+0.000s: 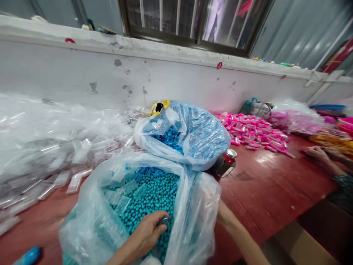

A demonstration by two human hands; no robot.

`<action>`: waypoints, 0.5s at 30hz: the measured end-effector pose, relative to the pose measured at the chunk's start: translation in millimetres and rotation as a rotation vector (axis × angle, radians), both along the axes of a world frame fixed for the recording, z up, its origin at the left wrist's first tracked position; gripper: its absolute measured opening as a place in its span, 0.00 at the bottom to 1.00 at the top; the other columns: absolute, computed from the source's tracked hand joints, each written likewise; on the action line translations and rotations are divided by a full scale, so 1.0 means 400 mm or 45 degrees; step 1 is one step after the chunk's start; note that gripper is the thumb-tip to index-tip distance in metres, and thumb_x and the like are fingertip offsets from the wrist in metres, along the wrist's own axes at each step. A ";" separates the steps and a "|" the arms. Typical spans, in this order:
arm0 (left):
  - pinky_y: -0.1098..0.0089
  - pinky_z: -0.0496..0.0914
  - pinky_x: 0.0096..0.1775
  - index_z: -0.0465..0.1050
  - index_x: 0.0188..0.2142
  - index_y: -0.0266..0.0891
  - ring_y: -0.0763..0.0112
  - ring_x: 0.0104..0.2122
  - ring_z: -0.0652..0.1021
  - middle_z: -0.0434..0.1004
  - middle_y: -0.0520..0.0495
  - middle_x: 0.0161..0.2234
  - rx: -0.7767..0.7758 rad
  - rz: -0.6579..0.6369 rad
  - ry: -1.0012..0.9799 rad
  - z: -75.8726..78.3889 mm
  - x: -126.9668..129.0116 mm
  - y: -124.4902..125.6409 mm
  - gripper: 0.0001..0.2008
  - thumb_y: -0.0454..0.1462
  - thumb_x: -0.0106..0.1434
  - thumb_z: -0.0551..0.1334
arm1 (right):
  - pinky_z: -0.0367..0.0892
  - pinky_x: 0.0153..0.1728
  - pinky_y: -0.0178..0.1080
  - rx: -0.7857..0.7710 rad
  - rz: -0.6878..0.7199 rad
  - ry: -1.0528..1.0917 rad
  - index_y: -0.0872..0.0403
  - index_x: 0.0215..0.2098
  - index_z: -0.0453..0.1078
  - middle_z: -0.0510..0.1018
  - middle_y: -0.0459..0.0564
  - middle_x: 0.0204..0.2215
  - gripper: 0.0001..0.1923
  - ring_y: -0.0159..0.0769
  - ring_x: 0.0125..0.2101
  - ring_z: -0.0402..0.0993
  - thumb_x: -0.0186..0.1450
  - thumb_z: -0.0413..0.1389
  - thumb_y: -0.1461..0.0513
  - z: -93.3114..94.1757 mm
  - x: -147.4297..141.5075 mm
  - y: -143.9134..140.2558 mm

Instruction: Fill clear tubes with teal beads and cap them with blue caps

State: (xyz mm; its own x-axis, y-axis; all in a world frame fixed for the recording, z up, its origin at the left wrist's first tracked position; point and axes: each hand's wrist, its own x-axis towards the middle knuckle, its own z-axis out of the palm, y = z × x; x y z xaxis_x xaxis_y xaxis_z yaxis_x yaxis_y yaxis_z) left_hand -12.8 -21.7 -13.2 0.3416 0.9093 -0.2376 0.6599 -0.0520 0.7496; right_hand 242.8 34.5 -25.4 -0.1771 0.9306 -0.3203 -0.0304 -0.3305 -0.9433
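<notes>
My left hand (pixel 149 229) reaches into an open translucent plastic bag (pixel 85 213). Its fingers curl around a small clear plastic container (pixel 164 221), just over a heap of teal beads (pixel 157 191). Several flat clear plastic cases (pixel 121 202) lie on the beads at the left side of the bag. My right forearm (pixel 237 224) runs up to the bag's right side, where the loose plastic hides the hand and its fingers.
Behind stands another bag (pixel 204 132) with blue pieces (pixel 171 138). A jar with a silver lid (pixel 230 154) sits beside it. Clear plastic cases (pixel 79 180) are piled left, pink items (pixel 253 130) right. Another person's hands (pixel 320 152) rest at the far right of the red table (pixel 264 184).
</notes>
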 end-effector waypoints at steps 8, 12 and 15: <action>0.73 0.60 0.37 0.68 0.34 0.43 0.69 0.36 0.71 0.73 0.53 0.34 0.028 -0.110 0.091 0.006 0.016 0.010 0.11 0.33 0.53 0.52 | 0.67 0.28 0.33 0.680 -0.142 -0.807 0.55 0.37 0.66 0.73 0.47 0.25 0.12 0.33 0.26 0.71 0.61 0.47 0.57 0.154 -0.005 -0.023; 0.72 0.61 0.34 0.68 0.31 0.42 0.66 0.33 0.72 0.74 0.51 0.31 0.026 -0.085 0.223 0.007 0.020 0.013 0.09 0.33 0.52 0.52 | 0.64 0.38 0.34 1.143 0.837 -1.017 0.54 0.38 0.67 0.75 0.49 0.35 0.11 0.34 0.36 0.70 0.61 0.45 0.64 0.176 -0.179 -0.031; 0.69 0.61 0.33 0.67 0.30 0.41 0.62 0.34 0.73 0.74 0.47 0.31 0.011 -0.058 0.306 0.005 0.006 0.000 0.07 0.34 0.53 0.51 | 0.66 0.32 0.35 1.013 1.165 -1.501 0.57 0.33 0.68 0.76 0.52 0.29 0.13 0.36 0.30 0.72 0.58 0.43 0.71 0.112 -0.209 -0.022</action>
State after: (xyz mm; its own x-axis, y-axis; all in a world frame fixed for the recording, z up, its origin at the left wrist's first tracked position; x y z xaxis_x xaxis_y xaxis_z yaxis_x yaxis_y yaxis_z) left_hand -10.3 -21.7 -11.3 0.3167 0.8966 -0.3095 0.8159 -0.0912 0.5709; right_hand 159.0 25.8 19.4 -0.7337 0.6500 -0.1981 0.6792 0.6934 -0.2404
